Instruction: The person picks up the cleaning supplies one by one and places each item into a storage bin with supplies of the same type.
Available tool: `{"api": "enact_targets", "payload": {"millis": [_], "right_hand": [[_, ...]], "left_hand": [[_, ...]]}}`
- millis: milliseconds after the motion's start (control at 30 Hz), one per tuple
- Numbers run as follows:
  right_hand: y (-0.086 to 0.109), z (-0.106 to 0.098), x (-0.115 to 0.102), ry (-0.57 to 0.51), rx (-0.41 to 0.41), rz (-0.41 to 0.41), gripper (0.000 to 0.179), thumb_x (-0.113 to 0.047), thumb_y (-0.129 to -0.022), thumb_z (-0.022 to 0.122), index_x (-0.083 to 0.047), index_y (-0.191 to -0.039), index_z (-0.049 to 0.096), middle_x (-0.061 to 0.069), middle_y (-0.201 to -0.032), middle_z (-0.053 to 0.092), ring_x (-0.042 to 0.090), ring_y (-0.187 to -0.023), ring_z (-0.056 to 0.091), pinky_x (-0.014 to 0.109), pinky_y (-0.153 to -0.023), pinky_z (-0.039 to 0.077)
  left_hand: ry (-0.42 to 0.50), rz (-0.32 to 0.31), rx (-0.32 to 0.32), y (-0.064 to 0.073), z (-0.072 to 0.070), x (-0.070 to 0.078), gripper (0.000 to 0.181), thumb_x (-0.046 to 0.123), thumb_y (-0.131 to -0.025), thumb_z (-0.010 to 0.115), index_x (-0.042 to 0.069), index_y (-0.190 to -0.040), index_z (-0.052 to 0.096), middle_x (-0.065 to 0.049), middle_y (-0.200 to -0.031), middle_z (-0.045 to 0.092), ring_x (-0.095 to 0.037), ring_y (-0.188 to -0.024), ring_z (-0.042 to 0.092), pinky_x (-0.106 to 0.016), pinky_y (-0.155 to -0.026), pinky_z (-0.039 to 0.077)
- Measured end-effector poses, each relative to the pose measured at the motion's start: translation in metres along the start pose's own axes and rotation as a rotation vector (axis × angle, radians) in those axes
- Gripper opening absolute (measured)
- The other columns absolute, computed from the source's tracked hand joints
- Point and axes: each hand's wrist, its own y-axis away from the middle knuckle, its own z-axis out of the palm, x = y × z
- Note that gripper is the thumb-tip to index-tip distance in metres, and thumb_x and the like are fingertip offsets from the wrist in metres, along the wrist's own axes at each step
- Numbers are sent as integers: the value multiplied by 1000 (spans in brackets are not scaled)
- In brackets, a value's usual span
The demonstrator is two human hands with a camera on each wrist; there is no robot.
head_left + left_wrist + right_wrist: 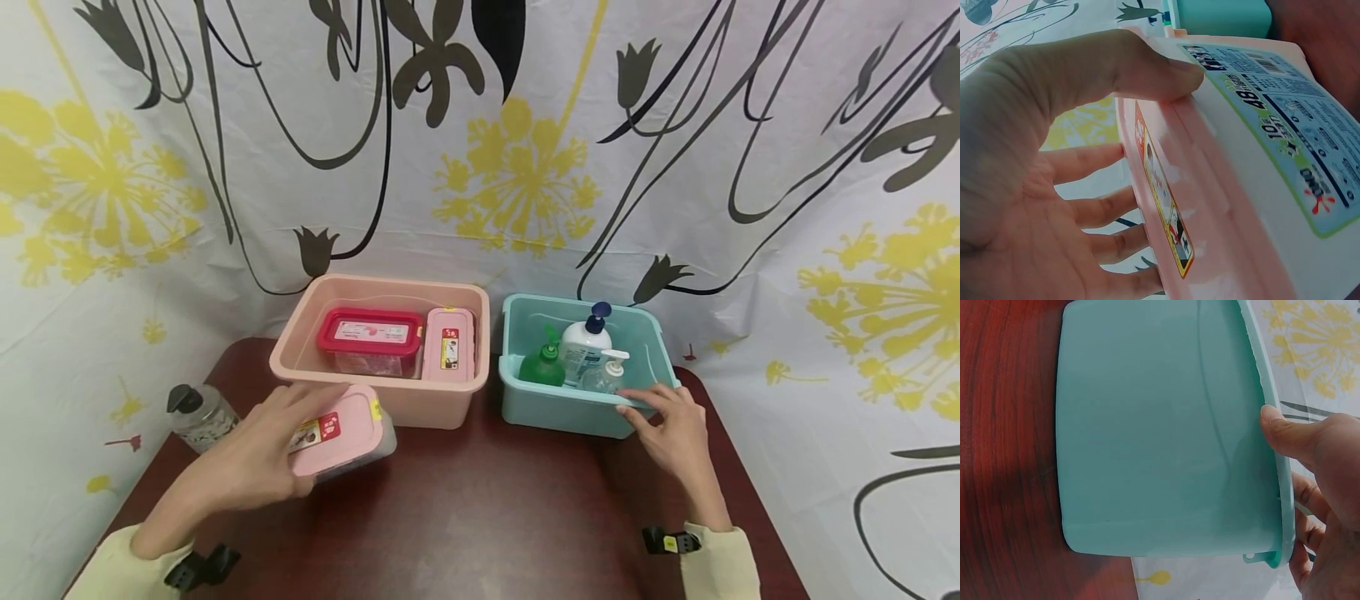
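My left hand (pixel 258 446) holds a pink-lidded storage box (pixel 348 433) tilted, in front of the pink bin (pixel 427 408). In the left wrist view its thumb lies along the white side near a printed label (pixel 1285 125), and its fingers (pixel 1104 209) touch the pink lid. My right hand (pixel 671 429) pinches the front rim of the teal bin (pixel 562 412) near its right corner, thumb outside, fingers over the edge. Inside that bin stand a green pump bottle (pixel 543 367), a white pump bottle with a blue top (pixel 585 346) and a small clear pump bottle (pixel 603 375).
In the pink bin sit a red-lidded box (pixel 371 333) and another pink-lidded box (pixel 448 346) on end. A clear bottle with a black cap (pixel 201 417) stands at the left edge of the dark wooden table (pixel 480 517). A flower-print curtain (pixel 525 150) hangs behind.
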Motion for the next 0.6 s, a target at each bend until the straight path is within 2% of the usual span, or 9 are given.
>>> {"api": "enact_targets", "payload": {"millis": [133,333,600], "right_hand": [[0,0,0,0,0,1,25,-14,-83,85,-13,-107,80,7,-87,69,19,-84,44,48,-77,28],[0,-4,3,6,-8,2,25,-14,-84,84,-13,-108,80,8,-87,69,19,-84,44,48,-78,28],[0,-1,2,2,-6,-1,24,-15,-84,84,-14,-108,80,8,-87,69,20,-84,44,48,-78,28]], "left_hand": [[0,-19,-33,-3,-5,3,108,11,-57,91,31,-153,45,-5,-146,48,-21,-120,45,-55,-94,44],[10,-52,-60,-10,-9,8,109,14,-56,93,34,-152,46,-5,-144,50,-28,-118,48,-47,-83,49],[44,15,-32,-14,-20,12,108,10,-55,91,35,-151,48,0,-142,51,-26,-114,51,-33,-71,50]]}}
